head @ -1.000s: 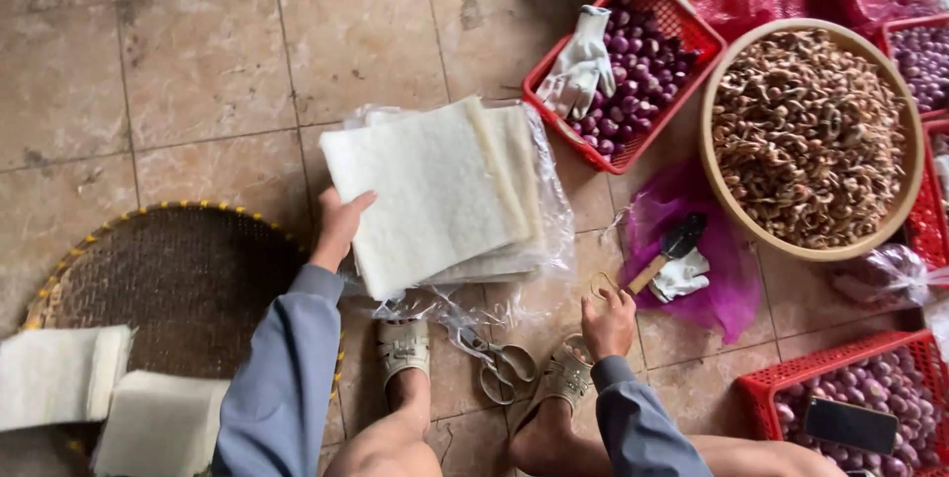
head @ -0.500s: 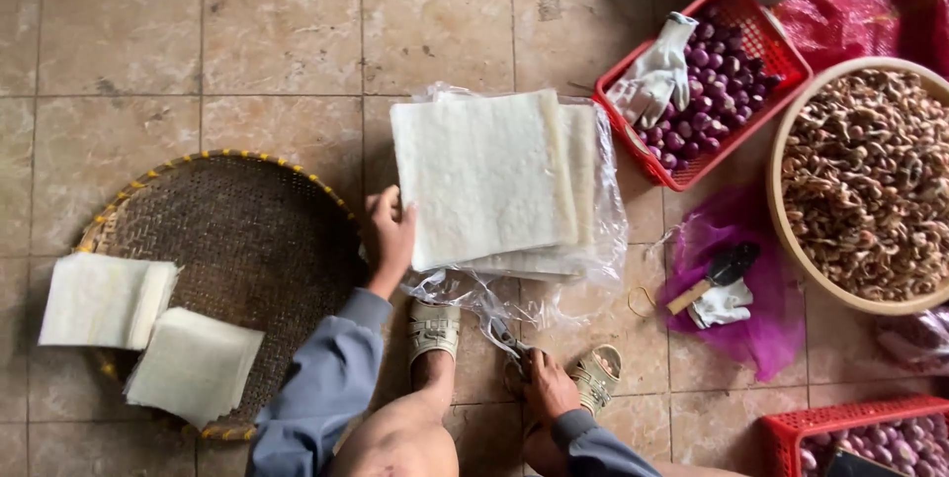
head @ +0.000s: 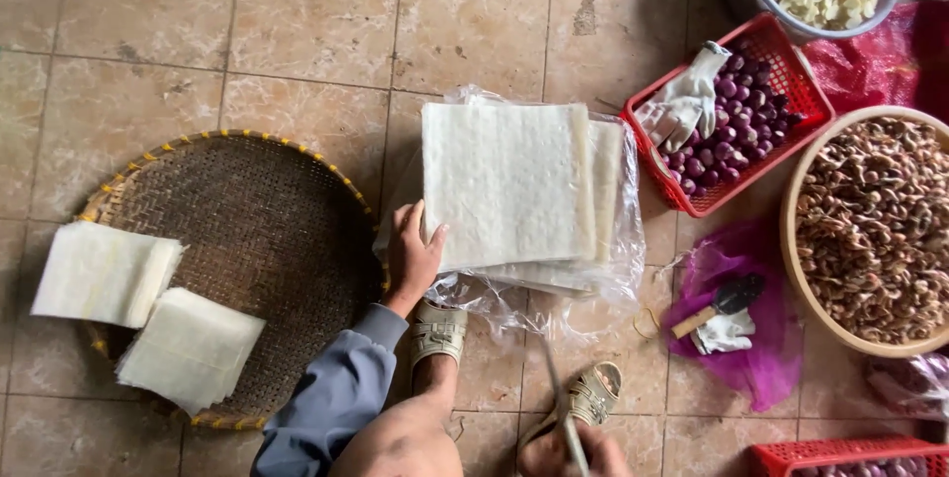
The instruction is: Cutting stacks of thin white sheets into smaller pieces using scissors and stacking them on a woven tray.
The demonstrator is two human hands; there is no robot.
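The left hand (head: 413, 258) lies flat, fingers spread, on the near-left corner of the white square stack of thin wrapper sheets (head: 509, 185), lying on clear plastic on the floor, while the right hand (head: 571, 449), farther back, pinches a thin metal blade (head: 559, 398) pointing toward it.

The left arm, in a grey-blue sleeve, extended up and forward from the lower edge of the frame. The left hand (head: 413, 258) lay palm down, wrist slightly bent, with the fingers (head: 435, 238) pointing right and the thumb raised alongside them; the hand was flat, not clenched. The right hand (head: 571, 449) sat low at the bottom edge, only partly in view, fingers curled closed in a grip. Both bare legs were bent, and both feet wore sandals.
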